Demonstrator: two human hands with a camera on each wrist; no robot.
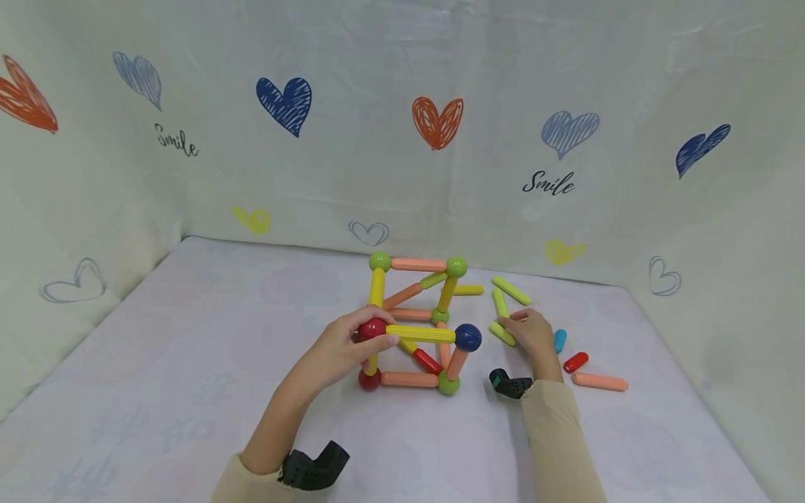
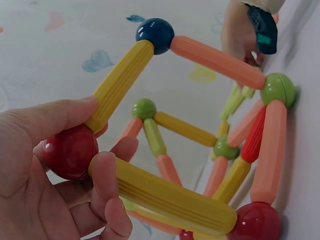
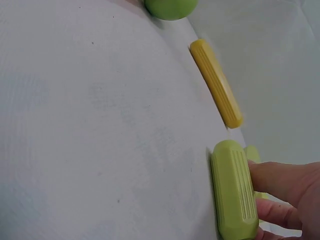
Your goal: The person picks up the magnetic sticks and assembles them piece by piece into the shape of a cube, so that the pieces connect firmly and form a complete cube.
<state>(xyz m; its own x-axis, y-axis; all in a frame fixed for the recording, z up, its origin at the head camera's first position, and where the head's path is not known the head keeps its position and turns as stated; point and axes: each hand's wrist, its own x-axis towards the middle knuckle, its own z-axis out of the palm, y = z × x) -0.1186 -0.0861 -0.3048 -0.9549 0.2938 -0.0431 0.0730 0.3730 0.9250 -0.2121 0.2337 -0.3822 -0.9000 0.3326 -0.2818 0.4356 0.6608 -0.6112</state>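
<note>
A frame of magnetic building sticks and balls stands mid-table. My left hand [image 1: 344,347] grips its upper red ball [image 2: 71,151], the thumb and fingers also touching the yellow sticks joined there. One yellow stick [image 1: 420,334] runs from that ball to a dark blue ball [image 1: 468,337]. Right of the frame, my right hand [image 1: 531,334] pinches the lower end of a light green stick [image 1: 499,302] among the loose pieces. The fingertips are partly hidden behind a shorter light green stick [image 3: 234,190] in the right wrist view.
Another light green stick [image 1: 511,290] and a yellow stick [image 1: 468,290] lie farther back. A blue piece [image 1: 560,340], a short red stick [image 1: 576,362] and an orange stick [image 1: 600,382] lie right of my right hand. A white sheet with printed hearts [image 1: 437,123] hangs behind the table.
</note>
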